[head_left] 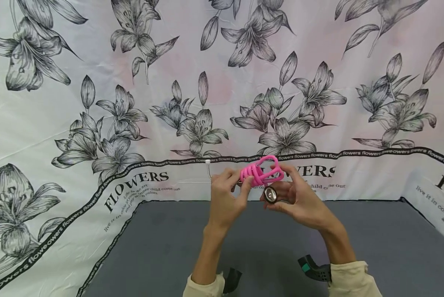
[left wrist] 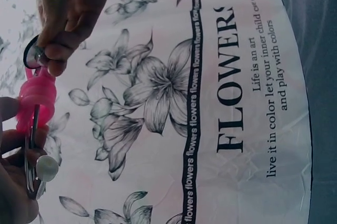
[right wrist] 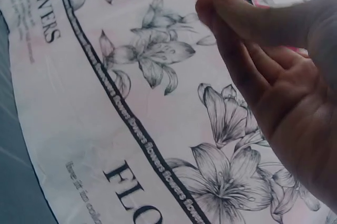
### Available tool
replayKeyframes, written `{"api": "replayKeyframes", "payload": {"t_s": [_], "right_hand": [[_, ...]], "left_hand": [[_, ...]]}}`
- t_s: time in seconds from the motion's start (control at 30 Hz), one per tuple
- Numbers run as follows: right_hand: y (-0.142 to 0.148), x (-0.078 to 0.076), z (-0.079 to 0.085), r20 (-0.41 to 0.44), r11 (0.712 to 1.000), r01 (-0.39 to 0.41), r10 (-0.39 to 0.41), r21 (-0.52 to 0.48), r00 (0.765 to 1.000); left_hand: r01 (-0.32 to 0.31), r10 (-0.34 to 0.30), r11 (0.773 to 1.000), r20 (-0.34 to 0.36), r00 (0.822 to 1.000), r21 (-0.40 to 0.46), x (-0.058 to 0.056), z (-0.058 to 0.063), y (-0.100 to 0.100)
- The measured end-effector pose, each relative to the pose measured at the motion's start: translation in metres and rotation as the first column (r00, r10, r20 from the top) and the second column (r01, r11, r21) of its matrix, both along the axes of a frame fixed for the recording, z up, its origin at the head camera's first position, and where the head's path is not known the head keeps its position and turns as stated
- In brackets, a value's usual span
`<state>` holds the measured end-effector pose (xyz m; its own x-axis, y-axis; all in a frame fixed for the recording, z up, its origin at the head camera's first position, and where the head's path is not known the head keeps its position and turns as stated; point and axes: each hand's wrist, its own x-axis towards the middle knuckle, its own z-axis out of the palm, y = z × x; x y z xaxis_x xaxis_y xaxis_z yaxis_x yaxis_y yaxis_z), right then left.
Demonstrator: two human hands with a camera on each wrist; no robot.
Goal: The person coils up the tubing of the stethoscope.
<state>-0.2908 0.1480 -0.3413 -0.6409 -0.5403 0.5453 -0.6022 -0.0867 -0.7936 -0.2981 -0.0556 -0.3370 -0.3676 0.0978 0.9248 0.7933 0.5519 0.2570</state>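
Note:
A stethoscope with bright pink tubing (head_left: 257, 172) is held up between both hands, the tube wound into a coil with a loop at its right end. My left hand (head_left: 226, 200) pinches the left part of the coil, near the metal ear tubes (left wrist: 35, 145). One white ear tip (left wrist: 47, 168) sticks out beyond the left fingers. My right hand (head_left: 305, 202) holds the loop side between fingers and thumb, with the round chest piece (head_left: 270, 194) hanging at its fingertips. In the right wrist view, the right hand (right wrist: 279, 92) hides most of the stethoscope.
A dark grey tabletop (head_left: 162, 247) lies below the hands. Behind it hangs a white cloth (head_left: 192, 177) printed with lilies and lettering. Black wrist straps (head_left: 314, 270) sit near the cream sleeves (head_left: 353, 280).

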Motion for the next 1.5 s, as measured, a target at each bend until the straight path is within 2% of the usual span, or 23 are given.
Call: {"api": "replayKeyframes", "payload": {"t_s": [0.17, 0.23, 0.33, 0.43, 0.57, 0.67, 0.77, 0.8, 0.9, 1.07, 1.17, 1.33, 1.5], "right_hand": [[0.000, 0.001, -0.002, -0.074, 0.995, 0.102, -0.103, -0.018, 0.992], [0.001, 0.001, -0.003, -0.136, 0.985, 0.171, -0.173, -0.021, 0.976], [0.001, 0.001, -0.002, -0.210, 0.960, 0.277, -0.280, -0.045, 0.937], [0.000, 0.003, -0.001, -0.183, 0.948, 0.298, -0.314, -0.108, 0.932], [-0.004, 0.006, 0.000, -0.105, 0.943, 0.244, -0.272, -0.226, 0.956], [-0.011, 0.006, 0.000, -0.072, 0.930, 0.145, -0.180, -0.338, 0.981], [-0.016, 0.005, 0.001, -0.044, 0.903, 0.049, -0.075, -0.428, 0.996], [-0.016, 0.005, 0.001, -0.033, 0.889, 0.017, -0.036, -0.458, 0.999], [-0.017, 0.004, 0.000, -0.010, 0.859, -0.020, 0.017, -0.511, 1.000], [-0.018, 0.001, -0.001, 0.008, 0.816, -0.029, 0.041, -0.578, 0.999], [-0.016, 0.000, 0.000, -0.020, 0.815, -0.044, 0.039, -0.577, 0.999], [-0.013, 0.003, 0.004, -0.069, 0.841, -0.075, 0.045, -0.536, 0.997], [-0.011, 0.005, 0.006, -0.031, 0.841, -0.080, 0.075, -0.535, 0.997]], "left_hand": [[0.021, -0.021, 1.000, 0.025, 0.999, -0.002, 0.001, -0.002, 0.000], [0.028, -0.028, 1.000, 0.029, 0.999, -0.002, 0.001, -0.002, -0.001], [0.044, -0.044, 0.999, 0.032, 0.999, 0.002, 0.001, 0.000, 0.000], [0.067, -0.067, 0.998, 0.037, 0.997, 0.003, 0.002, 0.001, 0.001], [0.079, -0.079, 0.997, 0.038, 0.996, -0.003, 0.003, 0.001, 0.002], [0.072, -0.072, 0.997, 0.027, 0.997, -0.005, 0.005, 0.002, 0.003], [0.051, -0.051, 0.999, -0.008, 0.999, -0.011, 0.005, 0.002, 0.003], [0.042, -0.043, 0.999, -0.025, 0.999, -0.014, 0.006, 0.003, 0.004], [0.022, -0.023, 0.999, -0.083, 0.996, -0.023, 0.006, 0.003, 0.006], [-0.039, 0.024, 0.997, -0.202, 0.979, -0.071, 0.009, 0.005, 0.008], [-0.053, 0.031, 0.995, -0.238, 0.971, -0.085, 0.011, 0.008, 0.007], [0.008, -0.024, 0.997, -0.225, 0.974, -0.070, 0.011, 0.011, 0.003], [0.041, -0.062, 0.995, -0.227, 0.972, -0.093, 0.012, 0.011, 0.003]]}}
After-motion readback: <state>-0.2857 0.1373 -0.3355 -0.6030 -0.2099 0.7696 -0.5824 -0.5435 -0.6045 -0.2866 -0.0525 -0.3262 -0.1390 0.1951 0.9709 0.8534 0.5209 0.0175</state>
